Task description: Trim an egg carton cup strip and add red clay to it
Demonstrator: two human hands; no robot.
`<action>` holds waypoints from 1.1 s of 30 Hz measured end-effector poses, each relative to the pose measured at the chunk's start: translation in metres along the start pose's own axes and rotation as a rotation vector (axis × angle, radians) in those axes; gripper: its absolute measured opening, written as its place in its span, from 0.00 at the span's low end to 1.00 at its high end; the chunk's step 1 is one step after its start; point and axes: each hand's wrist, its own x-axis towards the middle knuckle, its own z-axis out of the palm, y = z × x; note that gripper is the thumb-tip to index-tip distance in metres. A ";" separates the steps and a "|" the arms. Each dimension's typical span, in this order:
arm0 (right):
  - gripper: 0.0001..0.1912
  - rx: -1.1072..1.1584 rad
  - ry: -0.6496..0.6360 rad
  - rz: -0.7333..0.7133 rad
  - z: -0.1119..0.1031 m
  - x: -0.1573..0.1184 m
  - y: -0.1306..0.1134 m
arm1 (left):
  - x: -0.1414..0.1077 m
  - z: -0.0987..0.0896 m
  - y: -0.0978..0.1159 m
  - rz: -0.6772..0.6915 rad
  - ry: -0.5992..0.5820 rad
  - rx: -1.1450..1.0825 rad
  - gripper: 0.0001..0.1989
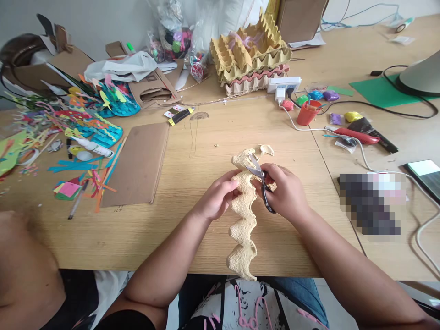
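Observation:
A cream strip cut from an egg carton (pixel 243 224) runs lengthwise toward me, its wavy edge on the right. My left hand (pixel 217 195) pinches the strip near its far end, thumb on top. My right hand (pixel 285 188) grips black-handled scissors (pixel 264 183), fingers in the loops. The scissor blades point up and left and lie against the strip's far cup. How far the blades are apart is hard to make out. A small torn carton scrap (pixel 267 149) lies just beyond the right hand.
Stacked egg trays (pixel 250 59) stand at the back, beside a power strip (pixel 283 84). A cardboard sheet (pixel 135 165) lies left, near paper strips and a glue bottle (pixel 92 147). An orange cup (pixel 308 113) and a white cable are on the right. Another person's arm (pixel 27 266) rests at lower left.

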 end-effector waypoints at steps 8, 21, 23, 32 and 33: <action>0.09 -0.035 0.037 0.009 -0.001 0.000 -0.002 | -0.001 -0.001 0.000 -0.024 0.017 0.025 0.27; 0.22 0.145 0.027 0.212 -0.005 0.000 -0.002 | 0.000 -0.001 0.004 0.067 0.091 0.083 0.31; 0.22 0.235 0.027 0.257 -0.009 0.001 -0.001 | 0.001 -0.006 0.001 0.120 0.132 0.120 0.33; 0.21 0.358 -0.284 0.297 -0.022 0.006 0.004 | 0.003 -0.017 -0.002 0.254 0.243 0.238 0.31; 0.22 0.393 -0.327 0.302 -0.022 0.006 0.005 | 0.003 -0.017 0.000 0.266 0.259 0.251 0.31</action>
